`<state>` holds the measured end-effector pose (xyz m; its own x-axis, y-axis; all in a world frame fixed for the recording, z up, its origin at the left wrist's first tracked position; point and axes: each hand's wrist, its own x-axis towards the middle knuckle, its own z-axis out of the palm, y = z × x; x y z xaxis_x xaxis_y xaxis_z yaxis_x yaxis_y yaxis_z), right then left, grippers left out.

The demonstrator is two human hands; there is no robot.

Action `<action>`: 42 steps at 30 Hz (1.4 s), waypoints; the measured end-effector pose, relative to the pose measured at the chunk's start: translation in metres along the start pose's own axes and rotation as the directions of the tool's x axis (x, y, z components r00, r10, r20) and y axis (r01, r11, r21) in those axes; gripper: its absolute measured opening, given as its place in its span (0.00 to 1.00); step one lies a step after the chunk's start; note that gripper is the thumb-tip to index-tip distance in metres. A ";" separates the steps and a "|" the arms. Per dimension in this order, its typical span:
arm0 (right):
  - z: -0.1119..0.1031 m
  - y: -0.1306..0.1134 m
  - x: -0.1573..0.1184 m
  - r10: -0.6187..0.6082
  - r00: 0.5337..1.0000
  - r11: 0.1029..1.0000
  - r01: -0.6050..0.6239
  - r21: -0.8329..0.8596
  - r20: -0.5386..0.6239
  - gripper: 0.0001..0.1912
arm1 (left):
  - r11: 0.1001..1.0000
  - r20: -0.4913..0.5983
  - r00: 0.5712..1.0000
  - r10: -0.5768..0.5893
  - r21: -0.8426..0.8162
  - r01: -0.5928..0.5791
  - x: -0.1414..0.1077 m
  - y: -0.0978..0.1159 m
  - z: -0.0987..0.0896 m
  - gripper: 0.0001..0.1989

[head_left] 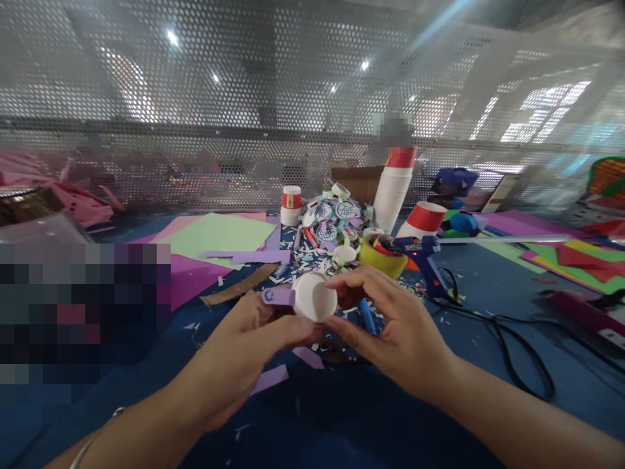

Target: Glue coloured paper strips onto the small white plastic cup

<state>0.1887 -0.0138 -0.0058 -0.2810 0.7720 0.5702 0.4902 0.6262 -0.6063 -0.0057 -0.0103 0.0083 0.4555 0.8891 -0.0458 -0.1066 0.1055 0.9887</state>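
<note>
The disc (316, 299) is white, its tab (280, 297) lilac.

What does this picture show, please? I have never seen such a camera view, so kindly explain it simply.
There is no machine here, only a person's two bare hands. This single picture comes from a camera on that person's head, looking forward and down.

The left hand holds a small white round piece with a purple strip sticking out at its left side. The right hand has its fingers at the piece's right edge; whether they grip it, I cannot tell.

On the dark blue surface beyond are a heap of small round pieces, a tall stack of paper cups, a blue glue gun and a light green sheet.
</note>
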 end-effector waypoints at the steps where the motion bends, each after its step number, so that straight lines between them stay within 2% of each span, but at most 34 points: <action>1: -0.001 0.000 0.000 -0.013 1.000 1.000 0.013 -0.009 -0.013 0.11 | 1.000 -0.007 1.000 0.016 0.000 -0.016 0.000 0.000 -0.001 0.11; 5: -0.002 -0.002 -0.001 -0.087 0.996 0.996 0.087 -0.003 -0.032 0.08 | 0.999 -0.021 0.999 0.043 -0.014 -0.044 0.000 0.000 -0.006 0.25; 7: -0.002 -0.003 -0.001 -0.113 0.993 0.994 0.113 -0.002 -0.032 0.07 | 0.999 0.001 0.999 0.047 -0.004 -0.047 0.001 0.001 -0.007 0.28; 12: -0.002 -0.004 -0.001 -0.175 0.984 0.984 0.174 -0.032 -0.036 0.06 | 0.969 -0.032 0.984 0.176 0.182 -0.167 0.004 0.002 -0.006 0.24; 14: -0.001 -0.004 -0.001 -0.189 0.982 0.982 0.189 -0.024 -0.010 0.04 | 0.951 -0.052 0.980 0.195 0.256 -0.175 0.004 0.002 -0.005 0.23; 19: 0.000 -0.005 -0.001 -0.240 0.968 0.971 0.239 0.016 0.075 0.06 | 0.934 -0.072 0.971 0.228 0.297 -0.197 0.004 0.003 -0.003 0.21; 22: -0.001 -0.007 -0.001 -0.261 0.959 0.965 0.261 0.014 0.107 0.06 | 0.953 -0.050 0.981 0.186 0.251 -0.167 0.004 0.002 -0.002 0.21; 26: -0.003 -0.010 -0.001 -0.259 0.955 0.966 0.260 0.015 0.145 0.06 | 0.994 0.040 0.997 0.070 0.081 -0.074 0.005 -0.002 -0.003 0.22; 29: -0.005 -0.012 -0.002 -0.245 0.952 0.969 0.246 0.020 0.181 0.06 | 1.000 0.082 0.996 0.019 0.015 -0.020 0.005 -0.004 -0.005 0.20; 34: -0.008 -0.015 -0.002 -0.260 0.934 0.965 0.257 0.046 0.245 0.07 | 0.998 0.204 0.977 -0.057 0.012 0.056 0.005 0.001 -0.009 0.14; 37: -0.009 -0.018 -0.002 -0.270 0.929 0.963 0.265 0.054 0.251 0.08 | 0.995 0.237 0.967 -0.098 0.019 0.096 0.005 0.002 -0.010 0.11; 39: -0.008 -0.018 -0.002 -0.270 0.926 0.962 0.266 0.053 0.264 0.08 | 0.995 0.248 0.964 -0.100 0.023 0.097 0.004 0.002 -0.011 0.12; 42: -0.006 -0.014 -0.002 -0.270 0.923 0.963 0.264 0.060 0.275 0.07 | 0.998 0.240 0.969 -0.057 0.051 0.046 0.004 0.003 -0.013 0.17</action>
<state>0.1877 -0.0248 0.0051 -0.6189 0.5731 0.5371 0.3485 0.8132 -0.4662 -0.0155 -0.0005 0.0091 0.6593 0.7490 -0.0662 -0.0405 0.1233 0.9915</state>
